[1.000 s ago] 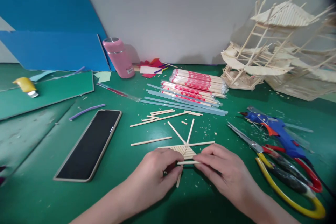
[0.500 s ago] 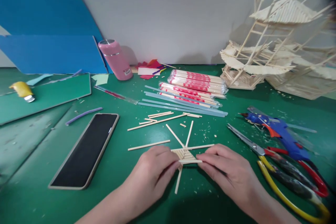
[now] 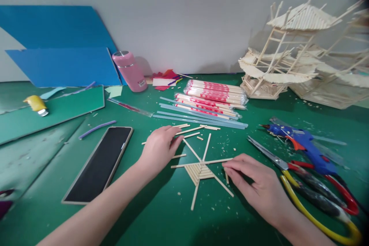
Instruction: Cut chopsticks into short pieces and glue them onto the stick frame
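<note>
The left hand (image 3: 159, 147) lies palm down on the bench (image 3: 161, 215), fingers loosely curled over the loose cut sticks (image 3: 190, 128); whether it has already pinched one cannot be told from here. The right hand (image 3: 255, 182) rests open and flat, its fingertips touching a short stick at the right edge of the stick fan (image 3: 201, 169), and grips nothing.

The fan lies flat between the two hands: long spokes crossing at one point, with short rungs filling one wedge. To do this step well, it would help to choose a stick that matches the gap between the spokes, keep the right fingertips pressing the spokes so they do not spread, and lay the new rung snug and parallel to those already placed.

Further out, the scissors (image 3: 288, 165) and the blue glue gun (image 3: 302, 144) lie to the right, a phone (image 3: 99, 161) face up to the left. Behind the loose sticks sit clear glue rods and wrapped chopstick packs (image 3: 215, 94) with red print too small to read. The pink bottle (image 3: 129, 71) bears a small label, also unreadable. A stick pagoda (image 3: 284, 50) stands at the back right.
</note>
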`<action>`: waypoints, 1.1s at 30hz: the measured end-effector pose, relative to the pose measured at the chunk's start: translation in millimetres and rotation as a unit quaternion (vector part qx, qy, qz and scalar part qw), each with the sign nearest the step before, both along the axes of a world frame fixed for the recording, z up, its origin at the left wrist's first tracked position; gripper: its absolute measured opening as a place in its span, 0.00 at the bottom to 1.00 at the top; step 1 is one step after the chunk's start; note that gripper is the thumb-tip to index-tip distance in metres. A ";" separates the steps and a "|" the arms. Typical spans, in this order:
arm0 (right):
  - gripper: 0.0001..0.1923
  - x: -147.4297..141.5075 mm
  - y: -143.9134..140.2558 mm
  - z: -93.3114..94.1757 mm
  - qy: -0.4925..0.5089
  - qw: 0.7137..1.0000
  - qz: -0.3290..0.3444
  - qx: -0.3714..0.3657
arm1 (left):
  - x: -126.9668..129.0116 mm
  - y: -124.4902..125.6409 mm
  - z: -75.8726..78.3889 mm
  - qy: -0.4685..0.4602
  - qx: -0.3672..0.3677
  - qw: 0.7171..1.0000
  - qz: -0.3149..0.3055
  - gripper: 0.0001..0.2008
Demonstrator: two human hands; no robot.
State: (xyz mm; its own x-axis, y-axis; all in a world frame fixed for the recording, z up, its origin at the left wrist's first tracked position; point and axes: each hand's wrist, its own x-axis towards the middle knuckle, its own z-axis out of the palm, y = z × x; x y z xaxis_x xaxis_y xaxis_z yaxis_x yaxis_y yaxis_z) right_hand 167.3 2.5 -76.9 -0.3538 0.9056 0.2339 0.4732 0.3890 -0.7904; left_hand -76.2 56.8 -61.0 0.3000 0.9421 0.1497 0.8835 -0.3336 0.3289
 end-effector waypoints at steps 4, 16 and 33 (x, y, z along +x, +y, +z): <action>0.07 0.7 -0.2 1.9 0.004 1.000 -0.003 0.004 | -14.4 -19.2 10.2 0.035 -0.029 0.997 -0.065 0.08; 0.07 -1.5 -0.2 3.4 0.006 1.000 -0.011 0.005 | -24.5 -29.9 -4.3 0.144 0.004 0.987 -0.077 0.12; 0.09 -11.2 -12.5 0.4 -0.128 0.985 0.111 0.039 | 38.5 -91.8 -9.0 -0.181 -0.057 0.975 -0.115 0.09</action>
